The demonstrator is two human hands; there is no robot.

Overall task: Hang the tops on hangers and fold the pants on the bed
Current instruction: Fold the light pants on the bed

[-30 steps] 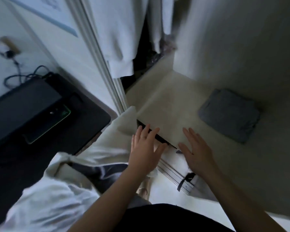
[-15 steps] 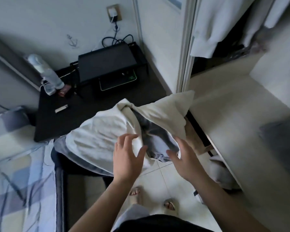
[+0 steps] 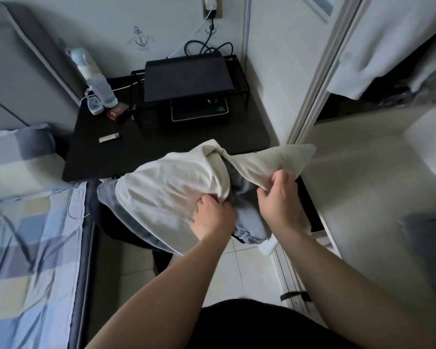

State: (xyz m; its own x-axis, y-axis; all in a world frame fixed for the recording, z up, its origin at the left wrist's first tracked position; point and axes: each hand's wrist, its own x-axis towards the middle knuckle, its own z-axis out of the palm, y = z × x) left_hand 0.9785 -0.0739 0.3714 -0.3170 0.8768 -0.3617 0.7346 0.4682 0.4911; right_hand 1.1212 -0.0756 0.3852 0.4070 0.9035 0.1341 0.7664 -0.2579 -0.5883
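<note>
Cream top (image 3: 166, 190) beside black table (image 3: 161, 152), edges gripped by curled fingers of left hand (image 3: 212, 216) and right hand (image 3: 278, 197).

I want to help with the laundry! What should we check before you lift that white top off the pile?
1. Left hand grips the white top: ok.
2. Right hand pinches its other fold: ok.
3. Grey pants free of the top: not ok, it wraps over them.
4. Hanger ready: cannot tell, none in view.
5. Room on the bed for folding: ok, flat checked sheet shows.
</note>
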